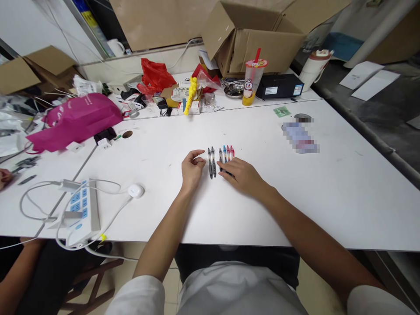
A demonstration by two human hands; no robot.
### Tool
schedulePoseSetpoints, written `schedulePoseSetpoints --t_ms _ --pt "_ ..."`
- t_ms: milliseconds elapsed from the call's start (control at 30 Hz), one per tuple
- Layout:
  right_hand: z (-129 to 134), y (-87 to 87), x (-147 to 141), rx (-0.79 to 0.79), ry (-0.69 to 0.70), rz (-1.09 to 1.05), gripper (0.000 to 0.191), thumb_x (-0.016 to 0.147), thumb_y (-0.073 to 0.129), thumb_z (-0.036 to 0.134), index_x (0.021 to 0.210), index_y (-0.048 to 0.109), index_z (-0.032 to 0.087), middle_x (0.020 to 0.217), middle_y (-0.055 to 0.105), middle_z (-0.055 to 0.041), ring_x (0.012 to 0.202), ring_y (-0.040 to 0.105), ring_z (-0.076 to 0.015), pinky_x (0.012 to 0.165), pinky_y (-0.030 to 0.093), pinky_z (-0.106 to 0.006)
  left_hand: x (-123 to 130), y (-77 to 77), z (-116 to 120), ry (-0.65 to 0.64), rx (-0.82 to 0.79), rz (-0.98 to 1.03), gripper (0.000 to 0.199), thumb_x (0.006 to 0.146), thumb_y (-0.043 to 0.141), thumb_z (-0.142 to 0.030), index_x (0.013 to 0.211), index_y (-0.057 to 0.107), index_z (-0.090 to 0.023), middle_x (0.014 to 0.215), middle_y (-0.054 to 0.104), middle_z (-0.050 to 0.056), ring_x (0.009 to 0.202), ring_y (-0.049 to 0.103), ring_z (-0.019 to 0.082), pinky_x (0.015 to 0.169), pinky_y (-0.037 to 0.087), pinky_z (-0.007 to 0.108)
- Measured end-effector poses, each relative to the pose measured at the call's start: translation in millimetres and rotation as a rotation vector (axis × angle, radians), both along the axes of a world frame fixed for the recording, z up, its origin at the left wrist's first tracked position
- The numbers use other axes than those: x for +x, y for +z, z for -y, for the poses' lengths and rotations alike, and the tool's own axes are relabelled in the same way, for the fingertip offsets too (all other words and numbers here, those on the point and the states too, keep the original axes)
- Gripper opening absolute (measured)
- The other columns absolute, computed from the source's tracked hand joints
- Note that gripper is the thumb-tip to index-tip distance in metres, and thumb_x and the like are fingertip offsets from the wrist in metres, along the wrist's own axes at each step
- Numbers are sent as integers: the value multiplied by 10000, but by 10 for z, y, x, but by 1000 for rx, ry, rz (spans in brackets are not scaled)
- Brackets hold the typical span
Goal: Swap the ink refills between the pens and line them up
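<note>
Two black pens (pixel 212 162) lie side by side on the white table (pixel 183 218), pointing away from me. Just right of them is a row with another black pen (pixel 221 157), a blue pen (pixel 225 151) and red pens (pixel 230 151); their lower parts are hidden under my fingers. My left hand (pixel 193 168) rests at the left of the two black pens, its fingers apart and holding nothing. Over the lower ends of the right-hand row lies my right hand (pixel 239 175), palm down with fingers spread.
A power strip (pixel 95 214) with white cables is at left, near a magenta bag (pixel 82 116). A cup with a straw (pixel 252 83), a black box (pixel 278 86) and a cardboard box (pixel 265 50) stand behind. Another person's hand (pixel 5 177) shows at the left edge.
</note>
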State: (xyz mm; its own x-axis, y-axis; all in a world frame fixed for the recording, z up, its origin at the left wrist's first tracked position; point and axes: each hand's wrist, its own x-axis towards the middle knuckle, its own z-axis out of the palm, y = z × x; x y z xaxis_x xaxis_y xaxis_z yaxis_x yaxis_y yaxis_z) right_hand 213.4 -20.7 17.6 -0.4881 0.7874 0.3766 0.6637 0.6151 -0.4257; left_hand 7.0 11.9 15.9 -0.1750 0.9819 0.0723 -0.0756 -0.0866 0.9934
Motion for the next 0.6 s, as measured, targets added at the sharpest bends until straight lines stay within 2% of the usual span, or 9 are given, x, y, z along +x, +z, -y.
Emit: schedulePoseSetpoints --t_ms 100,267,433,600 --pt "-18 5 14 55 -14 59 410 1071 483 391 1363 703 207 1152 720 -128 1036 604 -293 930 524 -464 18 5 8 -12 0 16 279 686 748 -136 953 726 -215 894 671 19 725 593 117 833 556 303" --pt "-38 -37 36 88 -15 97 350 1060 523 366 1333 717 264 1364 662 -117 1230 555 -318 985 498 -504 20 9 21 -22 -25 -37 250 702 830 -236 930 730 -219 907 652 19 642 485 101 697 493 266" --pt "-61 -92 43 76 13 115 308 1055 545 340 1285 734 262 1369 684 -99 1250 568 -314 975 491 -505 5 -17 7 -29 -27 -108 236 774 836 -320 961 736 -215 988 641 16 565 353 63 612 381 237" --pt "-55 -86 55 64 8 113 300 1037 578 344 1279 730 257 1353 694 -104 1258 576 -321 997 488 -526 21 -11 12 -111 -43 -127 240 843 801 -384 991 741 -205 943 663 29 575 404 85 604 392 242"
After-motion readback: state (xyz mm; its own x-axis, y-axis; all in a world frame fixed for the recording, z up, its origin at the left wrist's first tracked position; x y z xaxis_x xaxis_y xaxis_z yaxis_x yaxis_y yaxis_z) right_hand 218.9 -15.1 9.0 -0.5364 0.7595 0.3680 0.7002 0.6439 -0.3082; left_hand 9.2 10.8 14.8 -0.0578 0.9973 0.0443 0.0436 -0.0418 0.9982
